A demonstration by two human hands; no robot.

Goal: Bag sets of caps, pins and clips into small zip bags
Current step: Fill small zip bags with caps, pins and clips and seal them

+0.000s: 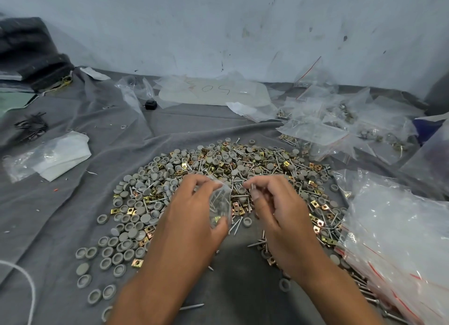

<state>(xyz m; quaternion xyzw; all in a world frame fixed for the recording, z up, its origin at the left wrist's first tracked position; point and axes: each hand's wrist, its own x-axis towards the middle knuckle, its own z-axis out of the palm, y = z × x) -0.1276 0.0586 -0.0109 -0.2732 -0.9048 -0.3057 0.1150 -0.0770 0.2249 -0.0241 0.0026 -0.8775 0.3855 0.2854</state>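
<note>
— Where is the zip bag (220,204) held?
— It is pinched in the left hand (194,210), above the pile of caps, pins and clips (194,169).
— And the right hand (277,203)?
— Pins (252,186) are clamped in its grip, just beside the bag's mouth.

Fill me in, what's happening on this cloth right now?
A person is bagging hardware. The left hand grips a small zip bag that already holds some screws and a brass clip, while the right hand pinches a screw near the bag's mouth. Below lies a mixed pile of grey caps, screws and brass clips on a grey cloth. Filled bags sit far right, empty bags near right.
</note>
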